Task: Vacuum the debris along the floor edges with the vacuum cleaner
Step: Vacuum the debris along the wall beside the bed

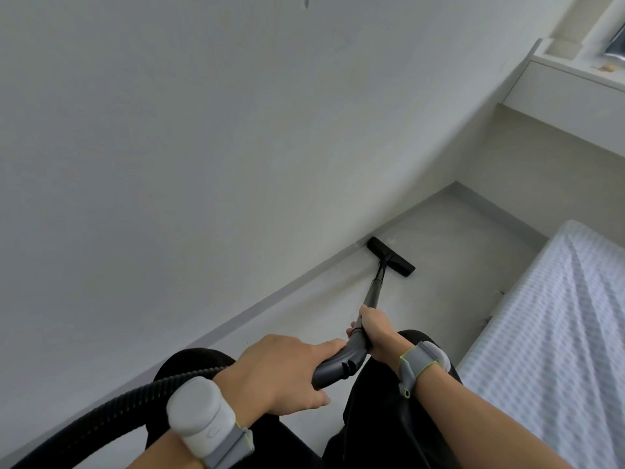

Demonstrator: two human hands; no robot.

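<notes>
Black flat nozzle [391, 256] meets the baseboard [270, 292] mid-frame; left hand [280, 374] grips the curved handle [338, 365], right hand [377, 328] the smooth tube [373, 292].

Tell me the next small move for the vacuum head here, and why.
Probably push the floor head forward along the baseboard toward the corner. Its left end already touches the wall edge, and a small pale speck of debris lies just beyond it. Both hands grip the tool, the left hand on the curved handle and the right hand on the wand, so a short push seems enough.
</notes>
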